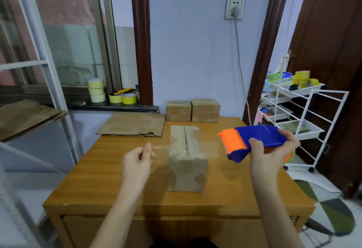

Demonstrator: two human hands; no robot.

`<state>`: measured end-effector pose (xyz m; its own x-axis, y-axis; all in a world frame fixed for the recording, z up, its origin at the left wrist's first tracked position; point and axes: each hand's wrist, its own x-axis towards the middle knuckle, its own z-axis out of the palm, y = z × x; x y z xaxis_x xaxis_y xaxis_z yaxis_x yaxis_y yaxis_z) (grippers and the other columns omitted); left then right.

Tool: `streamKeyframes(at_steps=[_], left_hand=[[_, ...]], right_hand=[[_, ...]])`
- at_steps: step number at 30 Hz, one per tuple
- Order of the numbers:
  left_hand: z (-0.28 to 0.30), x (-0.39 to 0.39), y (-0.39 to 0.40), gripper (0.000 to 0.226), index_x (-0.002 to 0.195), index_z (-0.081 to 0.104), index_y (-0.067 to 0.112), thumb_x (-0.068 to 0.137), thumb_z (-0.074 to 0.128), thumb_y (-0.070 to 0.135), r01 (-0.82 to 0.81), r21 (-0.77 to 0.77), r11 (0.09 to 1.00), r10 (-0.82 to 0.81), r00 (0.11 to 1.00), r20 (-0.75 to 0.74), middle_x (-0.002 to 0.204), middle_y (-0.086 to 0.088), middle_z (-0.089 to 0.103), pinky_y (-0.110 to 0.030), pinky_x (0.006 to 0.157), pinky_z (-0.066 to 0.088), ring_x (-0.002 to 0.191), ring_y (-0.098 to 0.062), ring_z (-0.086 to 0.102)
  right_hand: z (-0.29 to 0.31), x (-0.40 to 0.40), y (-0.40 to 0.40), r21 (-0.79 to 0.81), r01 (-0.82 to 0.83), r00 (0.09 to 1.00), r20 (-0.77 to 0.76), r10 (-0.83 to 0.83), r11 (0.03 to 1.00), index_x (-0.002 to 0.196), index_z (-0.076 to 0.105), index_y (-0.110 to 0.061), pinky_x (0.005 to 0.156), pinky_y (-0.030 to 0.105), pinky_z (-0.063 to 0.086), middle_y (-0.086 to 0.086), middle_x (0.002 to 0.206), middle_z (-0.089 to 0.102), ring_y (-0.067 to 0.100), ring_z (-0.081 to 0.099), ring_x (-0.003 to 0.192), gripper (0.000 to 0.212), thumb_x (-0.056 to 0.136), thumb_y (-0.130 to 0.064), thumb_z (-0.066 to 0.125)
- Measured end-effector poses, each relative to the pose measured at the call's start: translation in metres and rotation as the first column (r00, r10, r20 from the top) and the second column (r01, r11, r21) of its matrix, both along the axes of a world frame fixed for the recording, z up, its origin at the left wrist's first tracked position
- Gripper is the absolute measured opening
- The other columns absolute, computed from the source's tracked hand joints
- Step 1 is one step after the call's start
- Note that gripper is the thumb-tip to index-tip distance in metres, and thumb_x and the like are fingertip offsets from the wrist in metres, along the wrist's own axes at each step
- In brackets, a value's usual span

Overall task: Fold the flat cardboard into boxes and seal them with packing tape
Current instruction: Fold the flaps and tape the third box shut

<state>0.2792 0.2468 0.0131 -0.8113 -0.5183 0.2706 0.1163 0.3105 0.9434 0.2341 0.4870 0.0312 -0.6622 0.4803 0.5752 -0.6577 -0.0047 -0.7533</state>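
Three folded cardboard boxes stand on the wooden table (117, 179): one box (187, 157) at the centre of the frame, and two boxes (178, 110) (205, 110) touching side by side just above it. One flat cardboard sheet (135, 125) lies left of that pair. Five tape rolls sit on the windowsill at middle left: a stack of three (96, 90) and two yellow ones (115, 98) (129, 98) beside it. One blue and orange tape dispenser (252, 140) shows at right. Two hands are in view, left hand (137, 161) and right hand (272, 155). One white rolling cart (305, 110) stands at far right.
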Motion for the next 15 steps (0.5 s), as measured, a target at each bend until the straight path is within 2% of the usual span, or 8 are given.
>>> streamKeyframes(at_steps=[2, 4, 7, 10, 12, 15], left_hand=[[-0.005, 0.000, -0.008, 0.036, 0.071, 0.062, 0.007, 0.097, 0.049, 0.027, 0.048, 0.048, 0.998, -0.049, 0.999, 0.017, 0.049, 0.005, 0.050, -0.025, 0.052, 0.037, 0.049, -0.011, 0.047], [-0.007, -0.003, -0.011, 0.036, 0.072, 0.063, 0.005, 0.097, 0.051, 0.027, 0.052, 0.075, 0.996, -0.055, 0.998, 0.033, 0.045, 0.005, 0.049, -0.023, 0.049, 0.037, 0.045, -0.008, 0.046], [-0.008, -0.008, -0.010, 0.041, 0.072, 0.065, 0.001, 0.093, 0.056, 0.035, 0.039, 0.031, 0.999, -0.040, 0.999, 0.027, 0.049, 0.001, 0.048, -0.025, 0.054, 0.039, 0.049, -0.012, 0.046], [-0.011, -0.013, -0.010, 0.051, 0.063, 0.060, -0.002, 0.087, 0.061, 0.042, 0.027, -0.058, 0.998, -0.026, 0.999, 0.032, 0.051, -0.007, 0.051, -0.028, 0.062, 0.041, 0.052, -0.015, 0.048], [-0.015, -0.017, -0.011, 0.047, 0.058, 0.061, 0.003, 0.086, 0.062, 0.041, 0.025, -0.090, 0.996, -0.019, 0.998, 0.060, 0.049, -0.002, 0.054, -0.026, 0.064, 0.042, 0.052, -0.015, 0.050], [-0.018, -0.022, -0.011, 0.042, 0.062, 0.065, 0.006, 0.087, 0.061, 0.040, 0.016, -0.102, 0.995, -0.007, 0.996, 0.086, 0.048, 0.001, 0.054, -0.020, 0.062, 0.038, 0.054, -0.015, 0.053]], right_hand=[[-0.008, 0.001, 0.003, 0.128, -0.039, 0.999, 0.002, 0.039, 0.991, 0.112, 0.028, -0.034, 0.067, 0.005, 0.045, -0.012, 0.113, 0.033, -0.021, 0.048, 0.085, 0.061, 0.069, -0.009, 0.063], [-0.017, 0.002, 0.001, 0.187, -0.064, 0.998, 0.022, 0.061, 0.980, 0.109, 0.028, -0.038, 0.067, 0.005, 0.045, -0.017, 0.112, 0.030, -0.022, 0.046, 0.087, 0.061, 0.065, -0.013, 0.063], [-0.024, -0.001, 0.000, 0.190, -0.052, 0.998, 0.036, 0.046, 0.980, 0.110, 0.027, -0.039, 0.067, 0.004, 0.044, -0.019, 0.113, 0.029, -0.022, 0.044, 0.089, 0.064, 0.064, -0.015, 0.064], [-0.024, -0.004, 0.000, 0.198, -0.049, 0.998, 0.054, 0.039, 0.979, 0.108, 0.028, -0.040, 0.066, 0.002, 0.043, -0.021, 0.111, 0.029, -0.023, 0.044, 0.089, 0.063, 0.063, -0.016, 0.065], [-0.024, -0.006, 0.001, 0.207, -0.056, 0.997, 0.065, 0.044, 0.977, 0.107, 0.028, -0.041, 0.066, 0.003, 0.044, -0.021, 0.109, 0.030, -0.021, 0.046, 0.088, 0.063, 0.062, -0.016, 0.065], [-0.025, -0.011, 0.003, 0.230, -0.073, 0.994, 0.092, 0.053, 0.970, 0.109, 0.028, -0.040, 0.063, 0.005, 0.045, -0.021, 0.109, 0.030, -0.021, 0.047, 0.086, 0.065, 0.061, -0.016, 0.066]])
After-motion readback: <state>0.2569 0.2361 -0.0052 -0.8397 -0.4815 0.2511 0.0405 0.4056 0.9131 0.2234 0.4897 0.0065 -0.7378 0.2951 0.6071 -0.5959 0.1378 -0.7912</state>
